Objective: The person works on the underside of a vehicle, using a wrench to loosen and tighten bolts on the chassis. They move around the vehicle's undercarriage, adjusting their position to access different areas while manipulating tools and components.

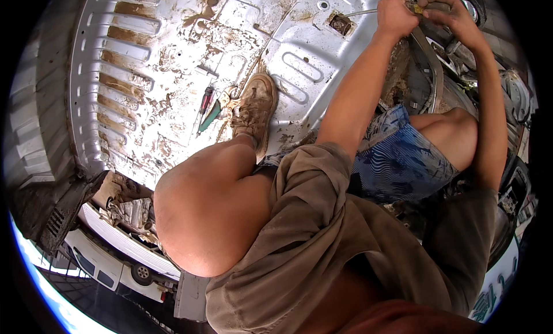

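At the far right of the metal floor, my left hand is closed in a fist around a thin grey cable. The cable runs left from the fist to a square opening with a rusty brown inside. Just right of that fist is my right hand, its thumb and fingers bent around a small yellowish piece between the two hands. Its exact kind is too small to tell, and my fingers partly cover it. Both forearms reach up from the lower right.
A red-and-black screwdriver and green-handled pliers lie beside my brown shoe on the dirty, ribbed metal floor. Dark machine parts and a bent metal bar crowd the right side. A white vehicle stands at lower left.
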`<state>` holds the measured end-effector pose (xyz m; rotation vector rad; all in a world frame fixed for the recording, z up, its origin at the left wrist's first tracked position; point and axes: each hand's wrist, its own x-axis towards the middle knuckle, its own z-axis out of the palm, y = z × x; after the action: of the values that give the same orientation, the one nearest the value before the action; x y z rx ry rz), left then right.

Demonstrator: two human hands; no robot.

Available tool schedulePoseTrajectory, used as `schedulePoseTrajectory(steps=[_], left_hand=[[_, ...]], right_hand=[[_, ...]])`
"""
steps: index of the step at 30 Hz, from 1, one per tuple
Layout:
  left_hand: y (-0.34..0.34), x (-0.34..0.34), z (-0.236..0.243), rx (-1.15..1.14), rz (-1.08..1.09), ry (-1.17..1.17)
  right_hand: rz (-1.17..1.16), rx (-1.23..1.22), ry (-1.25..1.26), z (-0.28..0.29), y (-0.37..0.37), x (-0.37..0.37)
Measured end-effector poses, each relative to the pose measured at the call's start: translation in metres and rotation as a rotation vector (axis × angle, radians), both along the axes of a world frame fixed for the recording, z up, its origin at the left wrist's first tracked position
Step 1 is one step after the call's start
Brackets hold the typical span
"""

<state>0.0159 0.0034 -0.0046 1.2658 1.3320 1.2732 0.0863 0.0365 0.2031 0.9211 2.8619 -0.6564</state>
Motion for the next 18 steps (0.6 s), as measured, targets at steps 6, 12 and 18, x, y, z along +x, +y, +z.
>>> schedulePoseTrajectory(steps=[6, 12, 18], left_hand=[[-0.002, -0.007, 0.003, -0.008, -0.02, -0.031], [-0.003, -0.015, 0.013, -0.016, -0.033, -0.029], [0.001, -0.008, -0.006, -0.004, -0.035, 0.048]], right_hand=[[-0.721, -0.515, 0.086, -0.03, -0.011, 0.017], [-0.737, -0.517, 0.055, -0.032, -0.007, 0.017], [-0.805, -0.476, 0.082, -0.031, -0.011, 0.006]])
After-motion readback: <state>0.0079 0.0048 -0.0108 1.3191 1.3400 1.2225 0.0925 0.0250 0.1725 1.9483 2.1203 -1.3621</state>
